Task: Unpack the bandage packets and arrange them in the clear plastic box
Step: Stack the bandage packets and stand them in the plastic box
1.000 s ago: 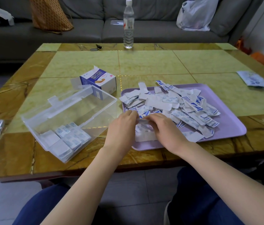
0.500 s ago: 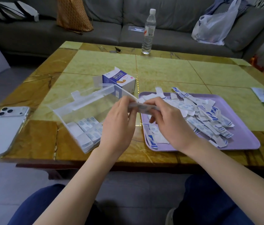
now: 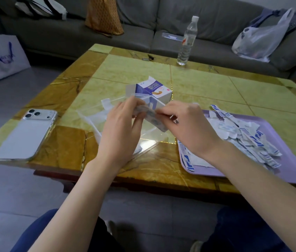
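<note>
Table [image 3: 125,73] by sofa. Left hand [image 3: 120,130] and right hand [image 3: 189,130] pinch packets [image 3: 152,119] over box [image 3: 89,115]; tray [image 3: 289,171] right.

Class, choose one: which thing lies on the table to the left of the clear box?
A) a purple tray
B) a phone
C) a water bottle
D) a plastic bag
B: the phone lies camera side up, left of the box.

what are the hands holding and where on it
A small stack of bandage packets, over the box. The left hand grips its left end, the right hand pinches the right end.
</note>
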A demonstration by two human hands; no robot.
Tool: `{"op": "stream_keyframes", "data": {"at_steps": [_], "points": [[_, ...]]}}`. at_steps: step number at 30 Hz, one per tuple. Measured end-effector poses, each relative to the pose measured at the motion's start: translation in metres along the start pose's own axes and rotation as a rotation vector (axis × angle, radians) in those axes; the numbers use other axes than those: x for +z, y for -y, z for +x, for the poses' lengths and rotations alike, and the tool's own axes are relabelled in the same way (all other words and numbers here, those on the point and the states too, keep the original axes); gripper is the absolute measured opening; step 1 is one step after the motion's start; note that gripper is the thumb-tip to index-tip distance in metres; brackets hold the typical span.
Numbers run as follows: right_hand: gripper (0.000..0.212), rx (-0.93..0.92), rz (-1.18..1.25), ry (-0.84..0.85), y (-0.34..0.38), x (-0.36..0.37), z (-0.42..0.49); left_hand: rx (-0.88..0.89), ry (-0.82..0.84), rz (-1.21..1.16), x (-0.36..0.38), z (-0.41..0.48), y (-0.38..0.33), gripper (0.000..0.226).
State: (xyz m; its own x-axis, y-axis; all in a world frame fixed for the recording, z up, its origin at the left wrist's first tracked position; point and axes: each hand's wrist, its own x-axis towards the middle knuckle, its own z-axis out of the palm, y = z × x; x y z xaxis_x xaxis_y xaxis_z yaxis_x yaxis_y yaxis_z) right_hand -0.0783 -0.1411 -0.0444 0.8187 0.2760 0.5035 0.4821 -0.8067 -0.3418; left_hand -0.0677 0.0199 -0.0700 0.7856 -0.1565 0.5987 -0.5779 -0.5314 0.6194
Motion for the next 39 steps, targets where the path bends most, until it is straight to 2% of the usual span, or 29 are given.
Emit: {"op": "stream_keyframes", "data": {"at_steps": [4,9,15,17,21,24,32,39], "points": [[0.016,0.070,0.063,0.003,0.004,0.008,0.024,-0.092,-0.043,0.035,-0.016,-0.001,0.015,0.016],[0.024,0.154,-0.086,0.086,-0.006,0.029,0.054,-0.243,0.070,0.267,-0.036,-0.009,0.040,0.027],[0.035,0.400,-0.195,0.455,-0.012,0.057,0.076,-0.360,0.121,0.353,-0.051,-0.020,0.053,0.034],[0.020,0.478,-0.196,0.587,-0.011,0.067,0.080,-0.409,0.160,0.361,-0.053,-0.022,0.055,0.038],[0.024,0.632,-0.040,0.749,-0.007,0.079,0.084,-0.403,0.190,0.378,-0.053,-0.025,0.058,0.044],[0.027,0.616,-0.070,0.815,-0.003,0.086,0.083,-0.398,0.192,0.382,-0.052,-0.024,0.059,0.045],[0.026,0.608,-0.082,0.854,0.004,0.098,0.081,-0.391,0.211,0.340,-0.049,-0.023,0.059,0.045],[0.024,0.544,-0.197,0.910,0.006,0.096,0.079,-0.396,0.205,0.308,-0.051,-0.023,0.059,0.045]]}}
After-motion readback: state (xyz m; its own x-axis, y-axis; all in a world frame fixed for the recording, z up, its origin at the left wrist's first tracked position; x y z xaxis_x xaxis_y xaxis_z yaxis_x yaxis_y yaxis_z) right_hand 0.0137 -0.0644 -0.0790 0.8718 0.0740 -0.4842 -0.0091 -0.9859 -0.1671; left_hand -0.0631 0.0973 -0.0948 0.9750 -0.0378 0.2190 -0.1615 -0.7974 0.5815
